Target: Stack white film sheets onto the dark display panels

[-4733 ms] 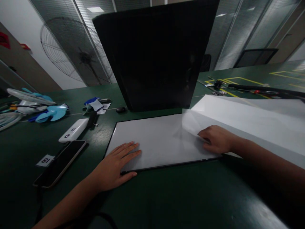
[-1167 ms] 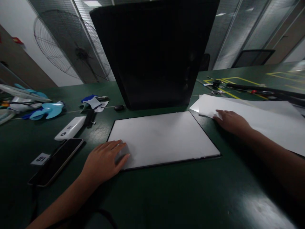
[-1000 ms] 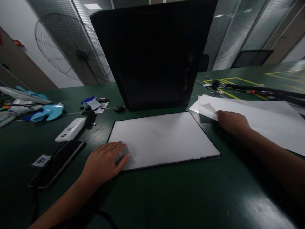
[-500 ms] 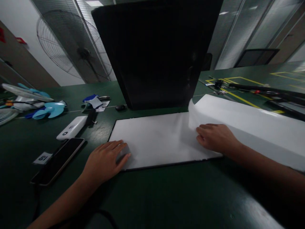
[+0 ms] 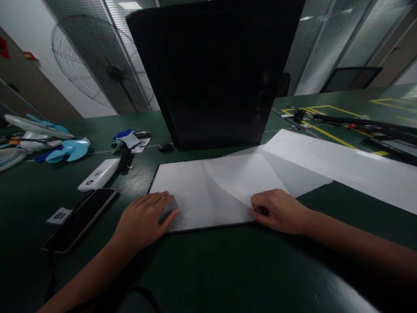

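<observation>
A thin white sheet [image 5: 228, 182] lies over a flat rectangular panel whose dark rim [image 5: 208, 226] shows along the near side. My left hand [image 5: 145, 219] rests on the panel's left end, fingers stretched out and thumb apart, holding nothing. At the sheet's near right part, my right hand [image 5: 276, 211] is closed in a pinch on it, and a soft crease runs across the sheet from there. To the right, a long glossy white piece [image 5: 342, 165] spreads over the table; whether it joins the sheet I cannot tell.
A large black panel [image 5: 215, 78] stands upright behind the sheet. On the left are a phone [image 5: 81, 219], a white power bank [image 5: 99, 174], a black mouse [image 5: 164, 148] and a light blue fan blade [image 5: 70, 150]. Black rods [image 5: 361, 121] lie at the far right.
My right hand has moved left and nearer to me, drawing the sheet along. The raised curl has flattened, and the white piece at right has shifted. My left hand has stayed put.
</observation>
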Motion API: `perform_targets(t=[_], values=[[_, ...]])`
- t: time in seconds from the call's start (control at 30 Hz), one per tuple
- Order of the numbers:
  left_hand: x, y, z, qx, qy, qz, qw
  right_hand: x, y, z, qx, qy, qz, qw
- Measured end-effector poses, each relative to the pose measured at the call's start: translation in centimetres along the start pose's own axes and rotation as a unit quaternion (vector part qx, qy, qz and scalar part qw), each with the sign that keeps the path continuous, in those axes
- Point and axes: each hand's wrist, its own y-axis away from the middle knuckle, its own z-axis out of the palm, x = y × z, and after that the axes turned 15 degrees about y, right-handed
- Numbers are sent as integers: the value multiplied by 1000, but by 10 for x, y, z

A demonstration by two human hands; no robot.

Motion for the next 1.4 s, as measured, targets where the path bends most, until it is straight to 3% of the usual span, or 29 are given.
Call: perform_targets(t=[0.13,0.2,0.37,0.47,0.57,0.67,0.93,1.17,1.3,1.4], values=[[0,0,1,-4,-23,3,1000,-5,2,-7,-5,-130,-20,991],[-1,0,2,-2,-28,6,1000,3,3,-10,24,-138,-13,990],[-3,0,3,9,-6,15,1000,60,4,-3,180,54,76,979],[-3,1,3,11,5,15,1000,96,8,2,205,141,109,962],[-4,2,4,8,6,8,1000,110,10,3,198,155,100,963],[-3,1,4,3,-7,4,1000,101,7,4,175,128,64,974],[0,0,1,0,-8,1,1000,50,-3,12,131,102,21,986],[-1,0,1,-5,10,2,1000,14,2,12,46,27,-19,998],[-2,0,1,-8,8,2,1000,15,2,11,47,20,-26,998],[-2,0,1,-13,2,-3,1000,35,0,10,96,69,43,992]])
